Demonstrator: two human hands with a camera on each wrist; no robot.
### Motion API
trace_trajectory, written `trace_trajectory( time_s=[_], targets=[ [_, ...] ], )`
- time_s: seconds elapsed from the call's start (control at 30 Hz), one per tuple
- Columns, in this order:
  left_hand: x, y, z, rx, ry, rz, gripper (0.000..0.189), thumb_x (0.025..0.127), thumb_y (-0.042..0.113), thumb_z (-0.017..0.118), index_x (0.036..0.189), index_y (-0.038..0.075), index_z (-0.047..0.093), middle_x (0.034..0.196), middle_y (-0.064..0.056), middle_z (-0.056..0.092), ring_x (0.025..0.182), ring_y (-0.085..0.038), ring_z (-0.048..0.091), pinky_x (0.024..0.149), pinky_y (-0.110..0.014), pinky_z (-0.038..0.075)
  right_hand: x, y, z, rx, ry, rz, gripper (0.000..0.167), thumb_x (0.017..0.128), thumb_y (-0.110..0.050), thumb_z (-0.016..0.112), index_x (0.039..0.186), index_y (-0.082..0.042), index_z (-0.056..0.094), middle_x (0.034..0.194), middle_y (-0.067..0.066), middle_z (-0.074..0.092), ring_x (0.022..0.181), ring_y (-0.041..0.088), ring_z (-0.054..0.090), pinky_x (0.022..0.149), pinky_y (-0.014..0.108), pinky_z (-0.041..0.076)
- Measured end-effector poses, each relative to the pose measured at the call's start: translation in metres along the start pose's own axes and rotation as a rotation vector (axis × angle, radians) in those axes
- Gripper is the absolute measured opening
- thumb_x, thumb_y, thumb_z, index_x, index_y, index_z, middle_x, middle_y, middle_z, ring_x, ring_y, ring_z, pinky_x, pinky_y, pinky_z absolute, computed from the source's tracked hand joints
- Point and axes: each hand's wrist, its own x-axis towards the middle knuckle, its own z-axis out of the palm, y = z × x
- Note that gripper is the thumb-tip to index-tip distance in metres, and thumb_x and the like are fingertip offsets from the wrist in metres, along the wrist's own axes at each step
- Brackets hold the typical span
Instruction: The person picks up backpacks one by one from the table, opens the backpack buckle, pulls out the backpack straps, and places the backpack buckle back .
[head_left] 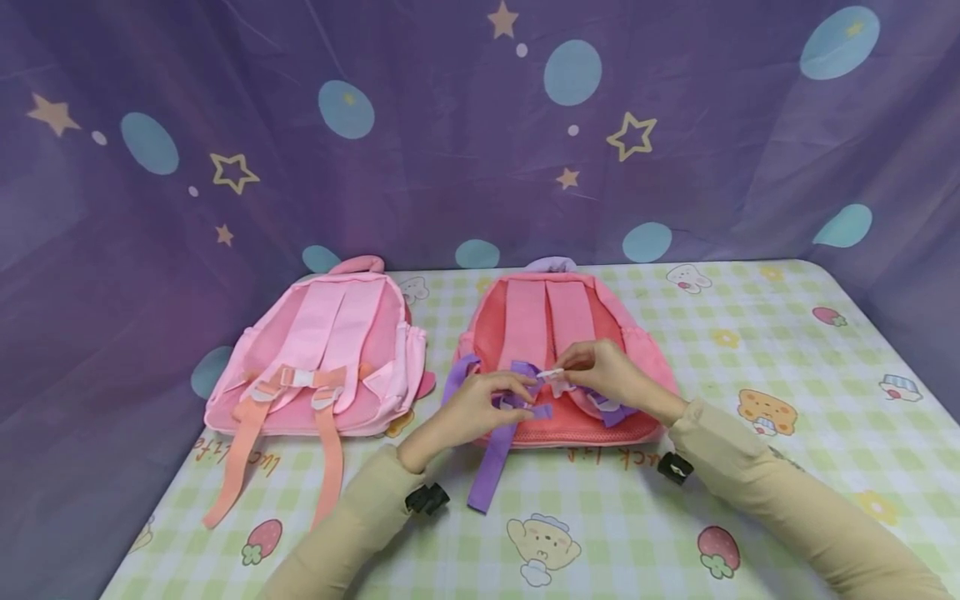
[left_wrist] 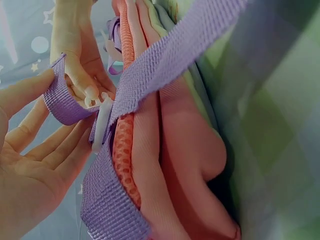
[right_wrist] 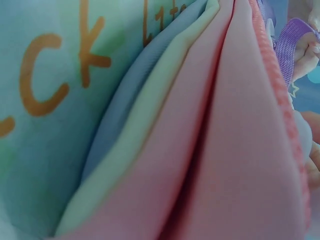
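Observation:
The red-pink backpack [head_left: 525, 317] lies with its shoulder straps up, both hands over its lower part. My left hand [head_left: 472, 408] pinches a short purple strap [left_wrist: 65, 100], its thumb on the webbing near the free end. A white plastic slider [left_wrist: 102, 122] sits on the purple webbing beside these fingers. With bent fingers, my right hand [head_left: 603, 371] grips a small white plastic buckle [head_left: 555, 379] just above the backpack's mesh back. A longer purple strap end [head_left: 491, 475] hangs over the bottom edge onto the table. The right wrist view mostly shows the bag's side.
To the left lies a light pink backpack [head_left: 322, 333], its orange straps [head_left: 243, 467] joined by a white buckle [head_left: 302, 377]. Both bags rest on a green checked tablecloth [head_left: 622, 517] with printed cartoons. A purple star-patterned curtain [head_left: 450, 167] hangs behind.

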Motion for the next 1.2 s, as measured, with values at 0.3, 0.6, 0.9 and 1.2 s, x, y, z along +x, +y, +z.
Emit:
trace_trajectory(
  time_s=[0.3, 0.6, 0.9, 1.2],
  targets=[
    [0.002, 0.003, -0.004, 0.066, -0.083, 0.001, 0.021, 0.074, 0.017, 0.072, 0.089, 0.004, 0.066, 0.111, -0.008, 0.061, 0.103, -0.016, 0.055, 0.081, -0.025, 0.046, -0.005, -0.006, -0.002, -0.081, 0.020, -0.038, 0.011, 0.081, 0.002, 0.059, 0.089, 0.000, 0.067, 0.086, 0.012, 0.066, 0.075, 0.019, 0.062, 0.063, 0.022, 0.049],
    [0.007, 0.006, -0.009, 0.129, -0.189, 0.004, 0.022, 0.075, 0.014, 0.070, 0.095, 0.005, 0.066, 0.099, -0.004, 0.064, 0.096, -0.014, 0.056, 0.081, -0.026, 0.045, -0.006, -0.001, -0.002, -0.141, 0.045, -0.081, 0.010, 0.080, 0.000, 0.061, 0.086, -0.005, 0.068, 0.084, 0.006, 0.067, 0.076, 0.012, 0.061, 0.064, 0.022, 0.049],
    [0.022, 0.006, -0.009, 0.165, -0.093, -0.059, 0.013, 0.080, 0.004, 0.063, 0.093, 0.002, 0.065, 0.091, -0.006, 0.065, 0.088, -0.017, 0.061, 0.079, -0.030, 0.048, -0.007, 0.001, -0.005, -0.157, 0.031, -0.100, 0.008, 0.081, -0.004, 0.062, 0.086, -0.008, 0.068, 0.082, 0.002, 0.066, 0.067, 0.013, 0.058, 0.056, 0.022, 0.049],
    [0.038, 0.004, -0.007, 0.227, -0.015, -0.087, 0.015, 0.081, 0.001, 0.058, 0.095, 0.001, 0.064, 0.095, -0.009, 0.064, 0.093, -0.021, 0.059, 0.078, -0.034, 0.048, -0.008, 0.001, -0.005, -0.174, 0.042, -0.117, 0.010, 0.080, -0.004, 0.063, 0.086, -0.009, 0.068, 0.083, 0.001, 0.067, 0.072, 0.009, 0.058, 0.061, 0.023, 0.049]
  ],
)
